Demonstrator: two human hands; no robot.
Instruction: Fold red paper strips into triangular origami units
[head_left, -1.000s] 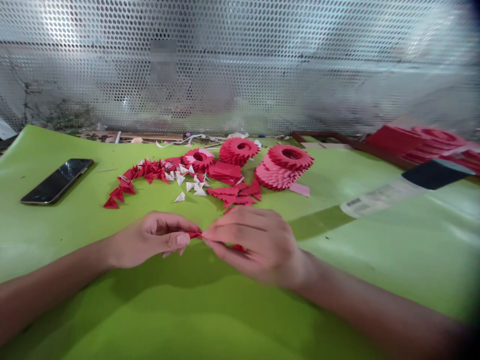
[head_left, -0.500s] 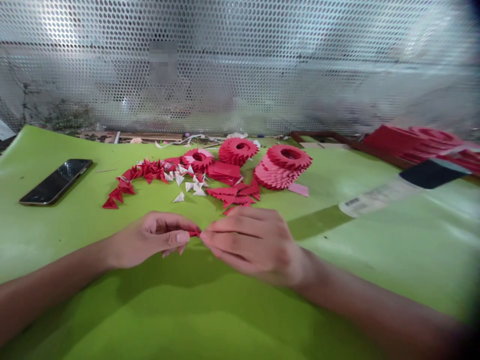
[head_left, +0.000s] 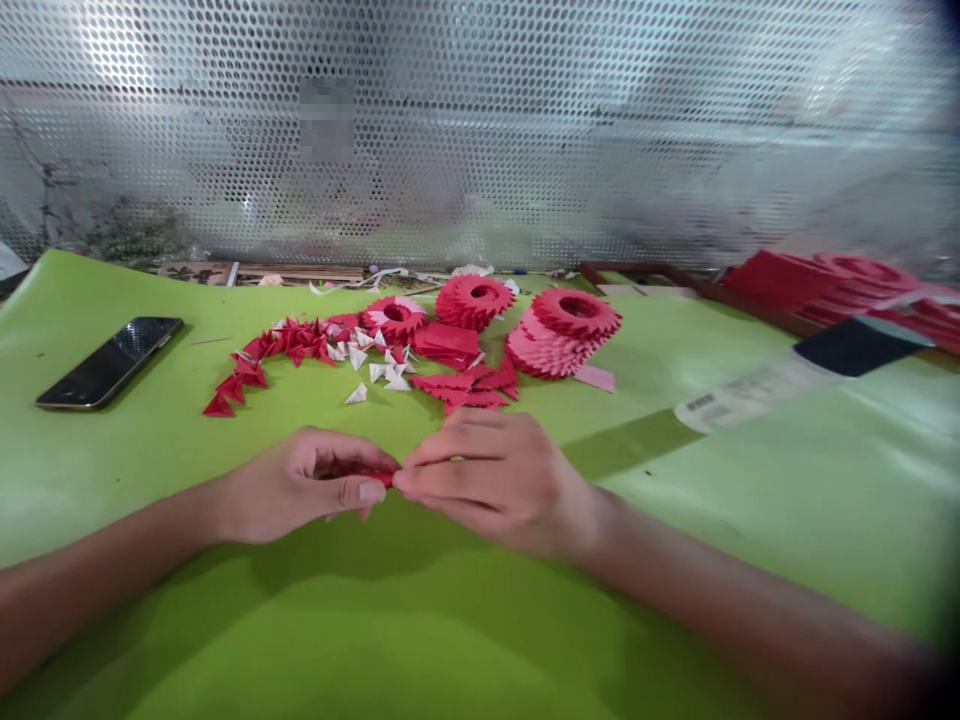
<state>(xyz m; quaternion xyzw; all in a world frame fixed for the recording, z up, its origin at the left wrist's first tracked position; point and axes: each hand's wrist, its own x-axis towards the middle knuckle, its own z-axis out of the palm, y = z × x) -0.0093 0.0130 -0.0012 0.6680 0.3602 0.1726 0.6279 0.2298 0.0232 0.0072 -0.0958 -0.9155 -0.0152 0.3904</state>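
A small folded piece of red paper (head_left: pixel 384 479) is being held between the person's hands, low on the green mat (head_left: pixel 480 620) and near the middle of the view. The left hand (head_left: pixel 300 485) is pinching one end between thumb and fingers, while the right hand (head_left: pixel 495 480) is clamping the other end, its fingertips (head_left: pixel 442 470) touching the paper and nearly meeting the left thumb. The right hand's upper fingers are sitting just short of a loose spread of red paper triangles (head_left: pixel 469 388), with white paper triangles (head_left: pixel 357 394) lying close by. Beyond them, red paper rings (head_left: pixel 472 302) and a pink-and-red stack of rings (head_left: pixel 562 338) are resting near the mat's far edge, which is running along a perforated metal sheet (head_left: pixel 480 130). A phone (head_left: pixel 109 362) is lying well left of the hands, near the mat's left edge.
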